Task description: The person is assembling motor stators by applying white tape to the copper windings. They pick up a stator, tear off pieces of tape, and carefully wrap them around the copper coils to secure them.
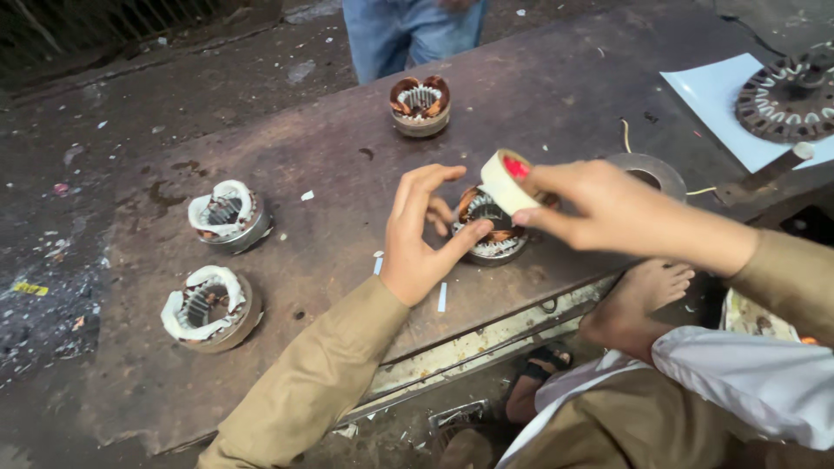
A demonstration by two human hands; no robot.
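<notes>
Evidently mid-taping, the right hand (599, 208) pinches a white tape roll (506, 181) just above the copper-wound stator (491, 230) on the tabletop (330, 217), while the left hand (421, 234), fingers loosely curled and empty, steadies its rim; next, the tape end probably needs pulling free.

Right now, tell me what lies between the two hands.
In the head view, a copper-wound stator sits on the table between the left hand and right hand, which holds a tape roll.
</notes>
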